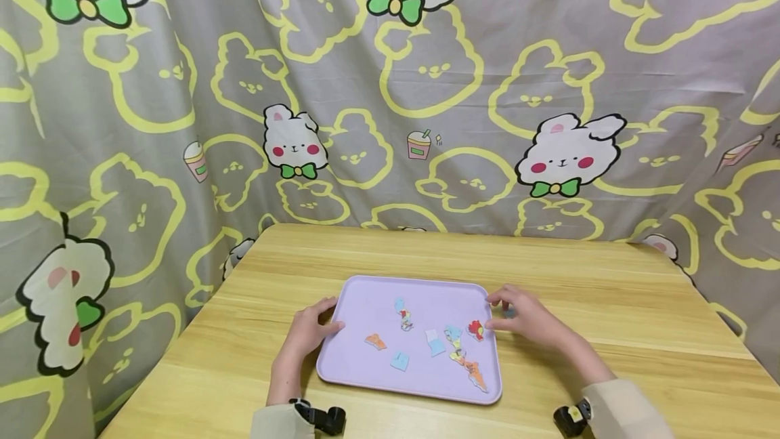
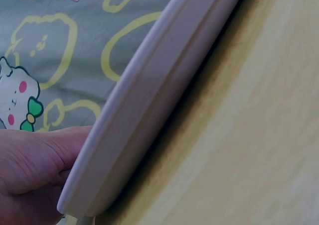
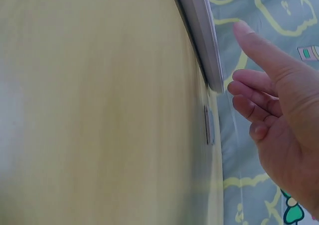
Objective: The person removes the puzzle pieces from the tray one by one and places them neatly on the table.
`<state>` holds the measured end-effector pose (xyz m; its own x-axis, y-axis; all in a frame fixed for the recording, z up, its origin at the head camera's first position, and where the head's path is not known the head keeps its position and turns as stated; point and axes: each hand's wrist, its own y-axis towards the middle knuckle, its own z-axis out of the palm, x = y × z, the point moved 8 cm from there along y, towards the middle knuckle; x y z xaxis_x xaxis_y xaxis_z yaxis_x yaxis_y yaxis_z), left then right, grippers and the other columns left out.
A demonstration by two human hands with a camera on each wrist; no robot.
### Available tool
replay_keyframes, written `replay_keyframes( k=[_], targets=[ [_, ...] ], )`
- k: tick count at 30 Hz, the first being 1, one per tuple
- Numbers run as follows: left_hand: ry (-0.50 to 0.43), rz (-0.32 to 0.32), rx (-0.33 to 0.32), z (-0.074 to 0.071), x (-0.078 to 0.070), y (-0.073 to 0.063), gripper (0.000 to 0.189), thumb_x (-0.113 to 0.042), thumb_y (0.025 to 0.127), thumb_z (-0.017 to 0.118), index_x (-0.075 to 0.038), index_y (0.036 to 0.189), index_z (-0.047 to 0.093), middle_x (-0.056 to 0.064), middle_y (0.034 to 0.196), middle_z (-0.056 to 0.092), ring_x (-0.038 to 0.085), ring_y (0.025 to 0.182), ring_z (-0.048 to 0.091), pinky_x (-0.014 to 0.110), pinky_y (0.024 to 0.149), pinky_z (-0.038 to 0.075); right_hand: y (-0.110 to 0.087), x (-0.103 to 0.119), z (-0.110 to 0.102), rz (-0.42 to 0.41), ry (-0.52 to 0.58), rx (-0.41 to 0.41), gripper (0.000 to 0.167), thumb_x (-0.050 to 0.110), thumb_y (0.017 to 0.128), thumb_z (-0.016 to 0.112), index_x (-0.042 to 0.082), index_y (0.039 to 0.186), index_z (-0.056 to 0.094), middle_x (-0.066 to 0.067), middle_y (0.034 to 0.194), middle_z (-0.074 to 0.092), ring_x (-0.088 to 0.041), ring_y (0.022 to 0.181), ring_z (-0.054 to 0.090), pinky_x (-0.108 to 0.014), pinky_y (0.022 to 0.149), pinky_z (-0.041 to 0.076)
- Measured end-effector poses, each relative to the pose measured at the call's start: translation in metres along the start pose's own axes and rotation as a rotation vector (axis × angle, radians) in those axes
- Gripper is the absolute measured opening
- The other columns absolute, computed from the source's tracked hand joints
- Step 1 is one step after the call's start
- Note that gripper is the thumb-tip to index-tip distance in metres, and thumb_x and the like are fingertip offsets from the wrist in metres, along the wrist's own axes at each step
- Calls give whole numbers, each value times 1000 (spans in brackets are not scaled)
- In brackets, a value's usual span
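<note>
Currently I have the left hand [image 1: 307, 330] closed on the left rim of the lilac tray [image 1: 359, 303], thumb lapped over the edge and the other fingers against the outside. From its wrist view, the tray's outer wall slants past those fingers with a dark line of shadow below; I can't tell whether that side is raised.

My right hand [image 1: 525, 317] holds nothing: its thumb stands apart from the loosely bent fingers, just beside the right rim. Contact with that rim I can't confirm. Below those fingers, a small blue piece [image 1: 509, 313] lies on the tabletop [image 1: 640, 317], outside the tray.

Inside the tray, the red piece [image 1: 475, 330] sits nearest the right thumb, close to the rim. A little farther inward from it lie a joined strip [image 1: 473, 372], reaching toward the near right corner, and a white-and-blue piece [image 1: 435, 343]. From the left thumb I get a stretch of bare tray floor before the orange piece [image 1: 376, 341], then a blue square piece [image 1: 399, 361] and a small joined pair [image 1: 405, 320].

Past the fingers, wood runs on to the far edge, where the patterned curtain [image 1: 372, 148] hangs; there's more width outside the right hand.
</note>
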<state>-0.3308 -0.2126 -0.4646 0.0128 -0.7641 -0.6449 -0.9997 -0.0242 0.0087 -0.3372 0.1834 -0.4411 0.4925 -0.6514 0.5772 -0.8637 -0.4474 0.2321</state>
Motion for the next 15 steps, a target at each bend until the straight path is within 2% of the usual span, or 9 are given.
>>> replay_keyframes(
  k=[4,12,15],
  targets=[
    [-2,-4,3,1,1,0,55,-17,87,73,-5,138,56,25,147,47,45,139,40,56,115,35,3,9,6,-25,-30,43,48,31,79,80,0,113,67,-3,98,62,-10,84,51,-21,67,48],
    [-13,-11,4,1,1,0,55,-17,87,73,-5,138,56,25,147,47,45,139,40,56,116,35,7,18,18,-67,-109,109,51,36,77,81,0,110,70,-5,105,64,-12,90,56,-27,80,55],
    [-19,-8,0,0,0,1,55,-17,87,73,-5,138,56,25,147,46,45,139,40,57,115,35,7,20,21,-87,-123,133,48,36,76,82,1,107,71,-4,103,62,-11,89,55,-27,79,55]
  ],
)
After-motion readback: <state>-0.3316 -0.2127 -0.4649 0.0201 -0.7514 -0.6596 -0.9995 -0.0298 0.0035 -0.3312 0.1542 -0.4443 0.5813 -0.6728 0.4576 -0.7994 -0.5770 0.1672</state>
